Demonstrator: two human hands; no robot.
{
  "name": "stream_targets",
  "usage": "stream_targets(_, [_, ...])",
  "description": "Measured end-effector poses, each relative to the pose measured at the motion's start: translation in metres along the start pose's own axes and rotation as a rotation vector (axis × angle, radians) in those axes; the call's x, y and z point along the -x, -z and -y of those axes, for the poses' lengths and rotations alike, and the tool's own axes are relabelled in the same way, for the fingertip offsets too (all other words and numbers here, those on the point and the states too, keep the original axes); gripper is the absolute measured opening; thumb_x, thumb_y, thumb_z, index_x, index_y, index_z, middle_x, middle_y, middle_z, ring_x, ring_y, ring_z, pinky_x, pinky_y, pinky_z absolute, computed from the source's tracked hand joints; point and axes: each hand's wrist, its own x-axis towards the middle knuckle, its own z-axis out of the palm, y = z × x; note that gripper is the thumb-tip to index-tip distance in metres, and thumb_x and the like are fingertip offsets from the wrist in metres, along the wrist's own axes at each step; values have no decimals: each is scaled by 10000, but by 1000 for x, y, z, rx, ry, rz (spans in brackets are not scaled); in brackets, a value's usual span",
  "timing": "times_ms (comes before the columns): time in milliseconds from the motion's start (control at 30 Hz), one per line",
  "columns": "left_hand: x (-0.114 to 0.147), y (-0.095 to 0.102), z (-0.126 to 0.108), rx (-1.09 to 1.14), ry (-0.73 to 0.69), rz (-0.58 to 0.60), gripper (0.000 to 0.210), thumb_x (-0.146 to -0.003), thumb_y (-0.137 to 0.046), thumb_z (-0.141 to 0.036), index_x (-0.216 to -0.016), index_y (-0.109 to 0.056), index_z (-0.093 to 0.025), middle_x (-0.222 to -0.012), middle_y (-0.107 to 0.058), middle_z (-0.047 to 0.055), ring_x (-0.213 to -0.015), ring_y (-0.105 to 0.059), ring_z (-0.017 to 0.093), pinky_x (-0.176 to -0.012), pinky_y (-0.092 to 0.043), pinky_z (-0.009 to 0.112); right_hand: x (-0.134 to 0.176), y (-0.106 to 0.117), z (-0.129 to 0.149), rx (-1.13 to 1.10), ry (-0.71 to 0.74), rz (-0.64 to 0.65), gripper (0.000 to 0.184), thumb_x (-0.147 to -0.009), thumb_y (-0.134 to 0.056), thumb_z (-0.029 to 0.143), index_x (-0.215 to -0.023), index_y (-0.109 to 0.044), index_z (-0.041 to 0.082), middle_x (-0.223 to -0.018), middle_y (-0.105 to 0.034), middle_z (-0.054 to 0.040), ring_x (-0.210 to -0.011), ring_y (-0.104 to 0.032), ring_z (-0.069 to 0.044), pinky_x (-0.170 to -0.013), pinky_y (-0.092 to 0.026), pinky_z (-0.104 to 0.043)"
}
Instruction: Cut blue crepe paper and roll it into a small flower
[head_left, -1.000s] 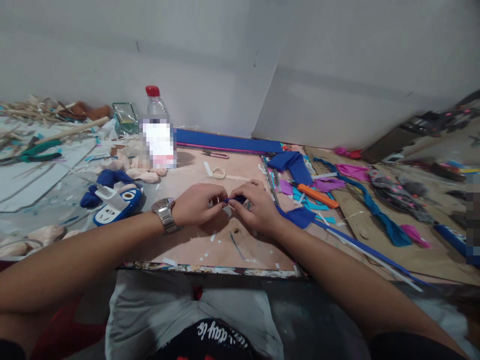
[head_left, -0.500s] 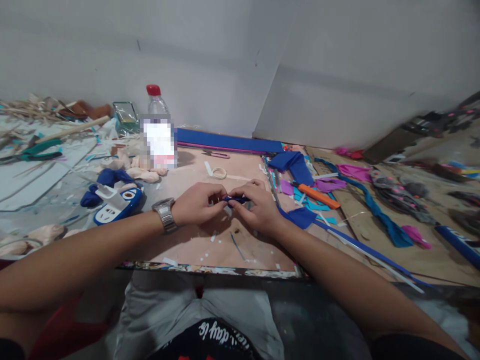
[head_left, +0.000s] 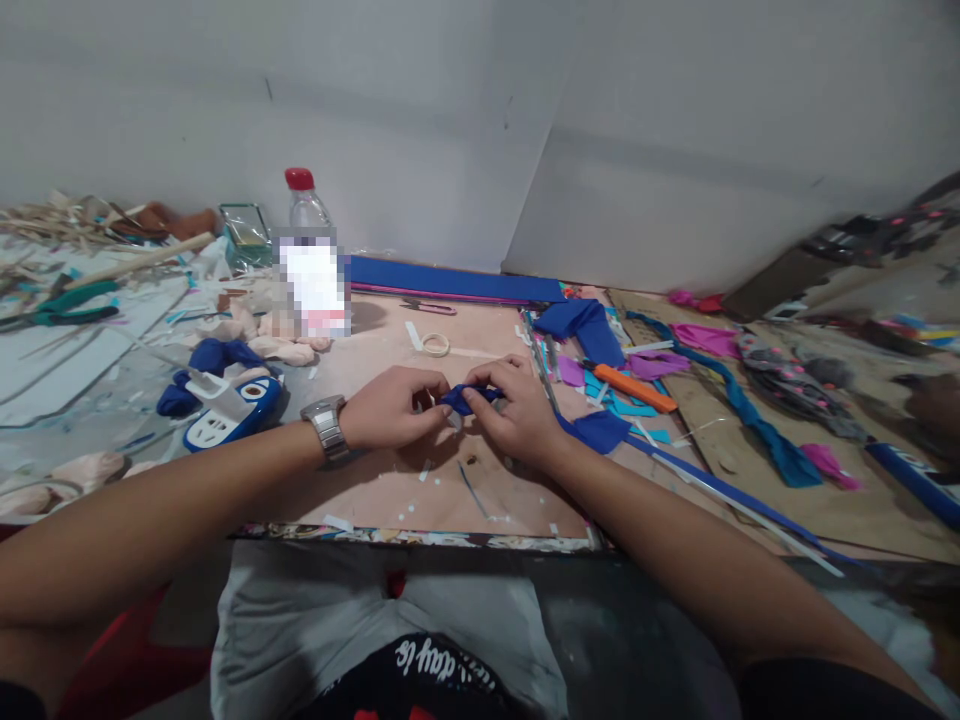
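Between my hands, just above the work board [head_left: 375, 490], is a small bunched piece of dark blue fabric [head_left: 466, 398]. My left hand [head_left: 394, 408], with a metal watch [head_left: 326, 425] on the wrist, pinches its left end between thumb and forefinger. My right hand [head_left: 516, 410] is closed on its right end, thumb in front and fingers curled behind. Part of the fabric is hidden by the fingers. A roll of narrow pale tape [head_left: 435, 345] lies behind my hands, with pink-handled snips [head_left: 435, 308] farther back.
On the left are a blue-and-white power strip [head_left: 232, 415], green-handled pliers [head_left: 75, 303] and a red-capped bottle [head_left: 304, 205], partly behind a phone with a blurred screen [head_left: 315, 285]. An orange utility knife [head_left: 636, 388] lies among fabric scraps [head_left: 600, 432] on the right. A wall [head_left: 420, 150] stands behind.
The blue fabric between my fingers shows more now, with its middle puffed up. My fingers have shifted slightly around it; the whole view has moved a little.
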Motion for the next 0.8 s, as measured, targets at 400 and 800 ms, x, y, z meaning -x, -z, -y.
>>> stream_targets(400, [0,-2,2,-12,-70,7,281,-971,-575,-336,-767,-659,-160,-651,-618,-12,-607,-513,115,-612,-359,249,0,0,2,-32,76,52,79,-973,-641,296,-961,-688,233,-905,-785,-29,-830,-674,-212,-948,-386,-444])
stream_targets(800, [0,-1,0,-14,-78,-16,238,-958,-565,-312,-834,-703,-163,-701,-671,3,-633,-550,123,-628,-392,247,1,0,2,-44,82,49,60,-953,-630,268,-934,-672,229,-868,-768,-22,-800,-657,-203,-924,-399,-438])
